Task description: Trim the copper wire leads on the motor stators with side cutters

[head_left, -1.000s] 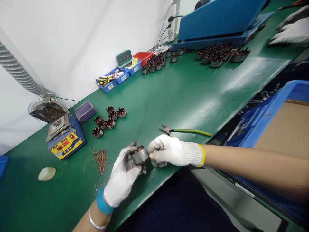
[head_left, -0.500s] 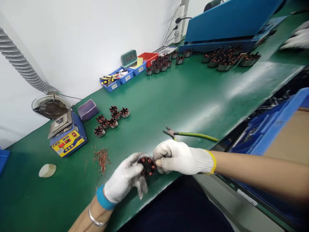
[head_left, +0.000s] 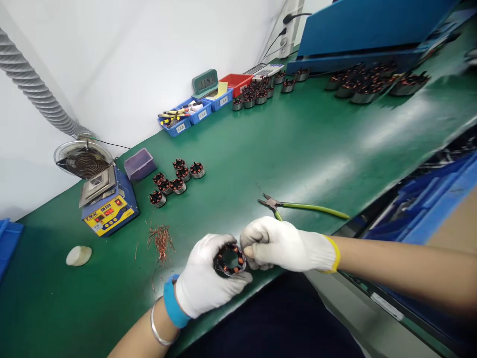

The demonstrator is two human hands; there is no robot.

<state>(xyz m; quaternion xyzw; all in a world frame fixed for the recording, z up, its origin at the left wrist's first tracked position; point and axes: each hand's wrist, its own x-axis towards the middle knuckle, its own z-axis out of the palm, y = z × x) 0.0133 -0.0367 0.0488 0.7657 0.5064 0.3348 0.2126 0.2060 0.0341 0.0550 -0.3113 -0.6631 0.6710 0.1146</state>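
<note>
My left hand (head_left: 210, 278), in a white glove, curls round a motor stator (head_left: 236, 269), a ring with copper windings and dark insulation. The ring's open face is turned up, and green table shows through its hole. Close against the stator's right side, my gloved right hand (head_left: 270, 244) is closed in a pinch, a bare fingertip showing; what it pinches is hidden. Just beyond the right hand lie cutting pliers (head_left: 274, 203) with green handles, jaws apart. Left of my hands is a small heap of copper wire scraps (head_left: 162, 242).
Several stators (head_left: 171, 185) stand on the green table (head_left: 231, 154), with more at the back right. A blue-yellow soldering station (head_left: 110, 211), purple bin (head_left: 139, 164), small blue trays (head_left: 181, 128) and a clock (head_left: 204, 82) line the wall. A blue crate (head_left: 410, 219) sits right.
The stator has turned in my left hand, so its hole now faces me, and the left fingers have wrapped round its lower side. My right hand stays pinched beside it. The view has shifted slightly.
</note>
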